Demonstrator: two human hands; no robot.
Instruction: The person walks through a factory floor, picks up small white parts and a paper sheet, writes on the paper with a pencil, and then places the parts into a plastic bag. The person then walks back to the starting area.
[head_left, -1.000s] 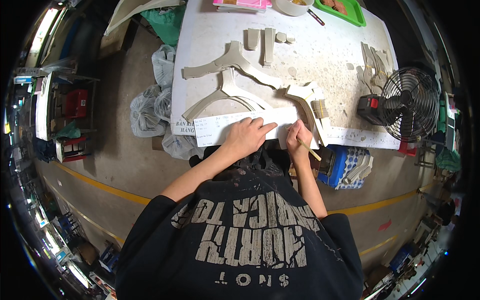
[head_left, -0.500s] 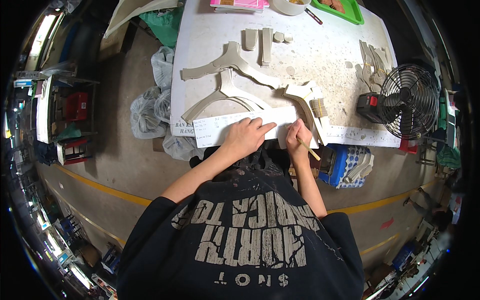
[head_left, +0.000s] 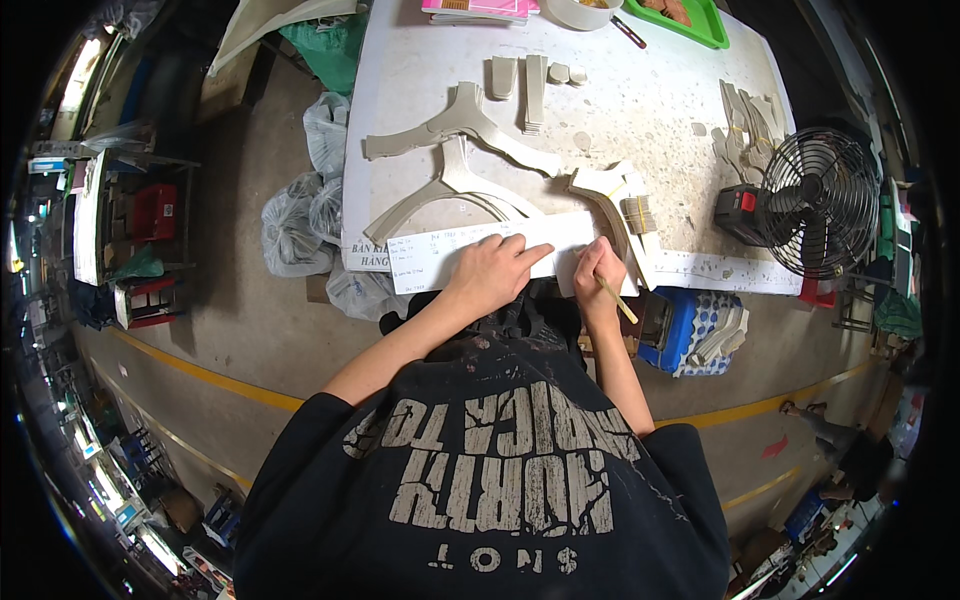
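A white sheet of paper [head_left: 420, 268] with handwriting on it lies along the near edge of the table. My left hand [head_left: 490, 273] rests flat on the sheet, its index finger stretched to the right. In my right hand [head_left: 600, 268] is a slim yellow pen [head_left: 627, 308], tilted, with its rear end toward me. Its tip is hidden by the fingers, near the paper's right end. Just beyond the sheet lie stacks of curved, pale, three-armed cut pieces [head_left: 455, 165]. Beside my right hand is another stack of pale pieces [head_left: 600, 182], held with a band.
A black fan [head_left: 818, 205] stands at the table's right, near banded cut pieces [head_left: 745, 125]. Farther back are small cut pieces [head_left: 535, 90], a green tray [head_left: 690, 25], a bowl [head_left: 580, 12] and a pink booklet [head_left: 480, 10]. Plastic bags [head_left: 295, 225] sit left of the table.
My right hand has shifted slightly to the right with the pen. The left hand and paper have stayed put. A person at the far right has moved.
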